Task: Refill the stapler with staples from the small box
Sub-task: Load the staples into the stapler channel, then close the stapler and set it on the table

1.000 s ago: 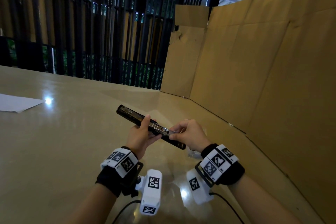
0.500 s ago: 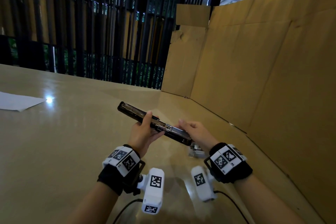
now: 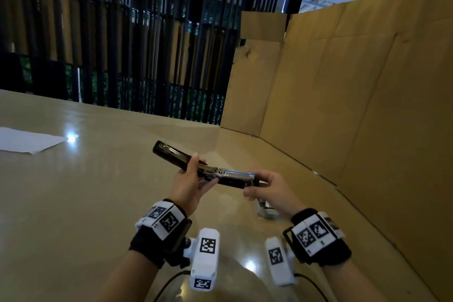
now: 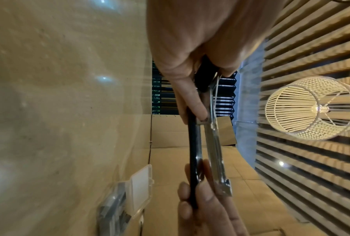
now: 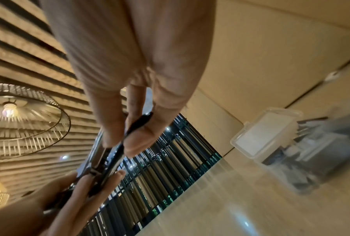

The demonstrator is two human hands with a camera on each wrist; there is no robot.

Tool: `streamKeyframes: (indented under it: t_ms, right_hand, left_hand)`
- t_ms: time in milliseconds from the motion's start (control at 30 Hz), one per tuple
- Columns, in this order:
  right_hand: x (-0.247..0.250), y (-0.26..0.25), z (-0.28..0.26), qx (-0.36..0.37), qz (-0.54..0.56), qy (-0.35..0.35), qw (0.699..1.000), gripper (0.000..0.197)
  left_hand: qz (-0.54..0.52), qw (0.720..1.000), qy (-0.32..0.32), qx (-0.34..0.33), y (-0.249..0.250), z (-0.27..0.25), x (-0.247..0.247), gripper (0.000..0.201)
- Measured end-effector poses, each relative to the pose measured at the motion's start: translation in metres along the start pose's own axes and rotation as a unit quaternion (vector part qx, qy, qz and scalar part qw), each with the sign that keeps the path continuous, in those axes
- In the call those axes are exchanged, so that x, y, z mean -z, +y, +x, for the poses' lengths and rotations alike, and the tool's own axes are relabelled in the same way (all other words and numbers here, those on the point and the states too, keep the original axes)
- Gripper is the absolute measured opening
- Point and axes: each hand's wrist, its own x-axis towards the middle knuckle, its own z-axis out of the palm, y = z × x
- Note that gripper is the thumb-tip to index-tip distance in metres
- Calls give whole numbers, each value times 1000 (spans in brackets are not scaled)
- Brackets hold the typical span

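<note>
Both hands are closed on the black stapler above the table: left hand mid-body, right hand pinching its near end; the clear staple box lies below the right hand.

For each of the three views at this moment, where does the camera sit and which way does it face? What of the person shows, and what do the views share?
Head: worn on the head, looking forward and down at the table; both forearms show, left hand and right hand holding the stapler.
Left wrist: looks along the left hand down the stapler to the right fingertips.
Right wrist: looks along the right hand to the left hand.
Shared: stapler and the clear staple box; a lamp in both wrist views.
</note>
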Motion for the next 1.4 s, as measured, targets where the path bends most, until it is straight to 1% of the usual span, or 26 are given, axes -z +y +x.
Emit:
streamKeyframes:
  t_ms: [100,233,333,433,533,566,600,666,733,766,833,866,1000,1100,1166,1233,1266,1300,1333,1366,1399]
  right_hand:
    - [-2,5,1,1,50,33,998,27]
    - [-5,11,1,-24,127,34,991,27]
    - [-6,18,6,-55,172,45,982,31]
    - [-9,20,8,-79,218,51,971,29]
    - [-11,16,7,-100,271,51,956,19]
    - [-12,15,6,-105,293,50,949,22]
    - [-12,14,5,-110,314,52,942,24]
    - [-12,11,3,-118,344,58,930,22]
    - [-12,13,2,-129,357,62,923,23]
    - [-12,13,1,-137,358,60,922,28]
    - [-13,16,1,-151,349,55,923,38]
    - [-13,17,1,-153,340,54,926,38]
    - [-11,15,-1,-143,317,68,935,18]
    - [-10,13,-3,-139,315,67,937,16]
    - [-9,11,-5,-123,310,56,941,17]
    - [-8,8,-9,-91,276,31,956,16]
    - [-7,6,-10,-70,231,19,970,15]
    - [-6,4,-12,-48,168,10,985,20]
    - [-4,3,-14,-24,97,9,995,34]
    - [-3,2,-15,1,35,14,999,51]
    - [-2,0,-17,26,-12,21,999,64]
  left_hand:
    - [39,999,-3,-6,-3,2,1,26]
    - [121,992,-29,-14,-6,8,3,23]
    - [204,976,-63,-35,-11,11,6,13]
    - [269,958,-86,-53,-15,13,10,3]
    - [337,929,-130,-77,-15,16,14,9]
    - [354,921,-142,-84,-15,16,15,14]
    - [366,915,-146,-86,-14,16,15,19]
    - [389,907,-132,-90,-14,18,16,31]
    - [407,899,-126,-99,-15,19,17,35]
    - [413,896,-128,-104,-16,19,17,35]
    - [423,889,-134,-113,-16,18,17,32]
    - [425,887,-138,-116,-16,18,17,30]
    - [416,889,-150,-116,-17,16,15,31]
    - [406,893,-155,-120,-16,14,14,28]
    - [395,897,-156,-124,-14,13,13,27]
    - [383,902,-151,-133,-11,11,12,24]
    - [374,905,-149,-136,-9,11,11,23]
    - [362,910,-150,-137,-7,11,11,22]
    - [346,916,-154,-134,-5,10,10,24]
    - [329,922,-160,-127,-3,9,10,26]
    - [312,928,-164,-120,-1,8,9,27]
